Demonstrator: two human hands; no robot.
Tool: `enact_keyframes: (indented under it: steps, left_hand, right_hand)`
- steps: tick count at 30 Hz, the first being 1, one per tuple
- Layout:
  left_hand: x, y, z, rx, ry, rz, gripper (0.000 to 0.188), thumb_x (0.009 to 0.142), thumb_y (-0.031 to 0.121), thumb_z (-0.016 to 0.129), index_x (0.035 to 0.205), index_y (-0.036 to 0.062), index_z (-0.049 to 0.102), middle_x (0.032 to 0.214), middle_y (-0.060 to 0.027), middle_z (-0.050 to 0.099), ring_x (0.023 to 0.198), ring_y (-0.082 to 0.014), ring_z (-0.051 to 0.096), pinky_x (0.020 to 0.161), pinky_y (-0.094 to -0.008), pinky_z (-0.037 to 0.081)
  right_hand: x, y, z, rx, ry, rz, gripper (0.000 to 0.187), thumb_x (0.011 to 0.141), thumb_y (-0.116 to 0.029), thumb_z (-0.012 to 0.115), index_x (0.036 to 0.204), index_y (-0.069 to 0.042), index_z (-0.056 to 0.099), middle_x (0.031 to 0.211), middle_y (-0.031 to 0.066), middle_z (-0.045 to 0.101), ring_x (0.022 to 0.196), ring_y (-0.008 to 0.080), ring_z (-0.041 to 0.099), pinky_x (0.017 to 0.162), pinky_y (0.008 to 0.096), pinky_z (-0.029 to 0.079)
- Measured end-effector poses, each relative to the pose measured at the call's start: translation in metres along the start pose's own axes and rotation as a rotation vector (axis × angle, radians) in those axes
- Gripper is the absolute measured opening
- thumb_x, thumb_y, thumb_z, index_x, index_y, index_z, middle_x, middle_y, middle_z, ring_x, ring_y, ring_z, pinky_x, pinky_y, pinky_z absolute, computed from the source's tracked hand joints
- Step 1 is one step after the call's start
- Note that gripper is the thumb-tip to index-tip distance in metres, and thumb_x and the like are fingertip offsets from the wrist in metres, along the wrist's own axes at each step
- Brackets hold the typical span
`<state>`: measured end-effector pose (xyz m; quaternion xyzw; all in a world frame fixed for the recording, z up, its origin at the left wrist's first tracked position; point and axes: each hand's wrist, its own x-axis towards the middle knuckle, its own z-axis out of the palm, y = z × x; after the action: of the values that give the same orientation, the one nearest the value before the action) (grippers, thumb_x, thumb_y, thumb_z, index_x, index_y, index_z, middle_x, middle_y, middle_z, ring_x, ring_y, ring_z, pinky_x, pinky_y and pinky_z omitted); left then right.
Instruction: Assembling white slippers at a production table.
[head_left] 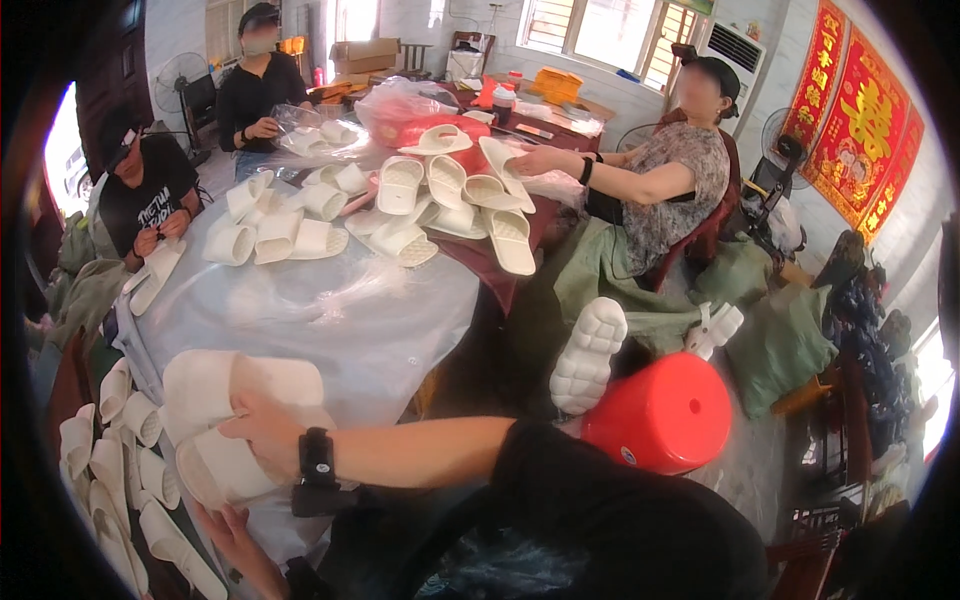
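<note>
A heap of white slippers (400, 205) lay on the plastic-covered table (330, 310), with three other people seated around it. A red plastic stool (665, 410) stood beside a single slipper (588, 355) on the floor, and red banners (860, 120) hung on the wall.

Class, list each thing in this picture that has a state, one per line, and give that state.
right hand: closed on a pair of white slippers
pair of white slippers: held together above the table edge
left hand: open, below the slippers
red stool: tipped on its side on the floor
white slipper on floor: sole up
slippers on table: piled loose
</note>
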<state>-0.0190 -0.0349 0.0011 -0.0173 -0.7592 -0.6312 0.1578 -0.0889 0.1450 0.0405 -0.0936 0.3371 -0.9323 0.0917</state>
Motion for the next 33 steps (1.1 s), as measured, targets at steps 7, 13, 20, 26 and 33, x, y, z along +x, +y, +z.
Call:
enact_keyframes:
  steps: [7, 13, 20, 26, 33]
  left_hand:
    - [0.047, -0.045, 0.017, 0.389, -0.004, 0.122, 0.051, 0.096, 0.014, 0.055, 0.143, 0.0054, 0.037, 0.118, -0.0124, 0.054, 0.102, -0.0215, 0.051, 0.088, -0.0337, 0.042]
    - [0.032, -0.012, 0.025, 0.526, -0.187, 0.075, 0.055, 0.086, 0.005, 0.060, 0.138, 0.0014, 0.044, 0.131, -0.0194, 0.050, 0.118, -0.0311, 0.048, 0.096, -0.0412, 0.042]
    - [0.044, -0.023, 0.049, 0.679, -0.161, 0.197, 0.056, 0.077, -0.003, 0.063, 0.132, 0.0023, 0.050, 0.115, -0.0216, 0.053, 0.106, -0.0380, 0.052, 0.094, -0.0411, 0.041]
    - [0.051, -0.030, 0.036, 0.640, -0.111, 0.140, 0.051, 0.077, -0.002, 0.063, 0.127, 0.0018, 0.055, 0.112, -0.0219, 0.054, 0.104, -0.0385, 0.052, 0.092, -0.0411, 0.042]
    - [0.090, -0.050, 0.034, 0.604, -0.159, 0.220, 0.046, 0.076, 0.003, 0.067, 0.122, 0.0024, 0.059, 0.111, -0.0223, 0.058, 0.104, -0.0380, 0.056, 0.090, -0.0411, 0.045]
  right_hand:
    - [0.023, 0.052, -0.042, -0.104, 0.342, 0.009, 0.033, 0.087, -0.010, 0.062, 0.111, -0.003, 0.039, 0.102, 0.0075, 0.051, 0.091, 0.0172, 0.056, 0.074, 0.0297, 0.049]
    - [-0.018, 0.027, -0.066, -0.909, 0.083, -0.095, 0.052, 0.081, -0.006, 0.059, 0.131, -0.009, 0.047, 0.102, 0.0166, 0.058, 0.101, 0.0241, 0.056, 0.079, 0.0380, 0.050]
    - [-0.070, -0.006, -0.124, -1.808, 0.155, -0.426, 0.040, 0.078, -0.006, 0.061, 0.117, -0.011, 0.061, 0.116, 0.0202, 0.054, 0.107, 0.0379, 0.050, 0.093, 0.0437, 0.043]
    - [-0.071, 0.004, -0.115, -1.623, 0.089, -0.433, 0.035, 0.079, -0.006, 0.064, 0.113, -0.005, 0.060, 0.118, 0.0216, 0.053, 0.107, 0.0388, 0.049, 0.094, 0.0436, 0.044]
    - [-0.064, -0.011, -0.121, -1.670, 0.004, -0.375, 0.046, 0.078, -0.019, 0.073, 0.118, -0.005, 0.056, 0.126, 0.0238, 0.045, 0.112, 0.0432, 0.044, 0.097, 0.0470, 0.040]
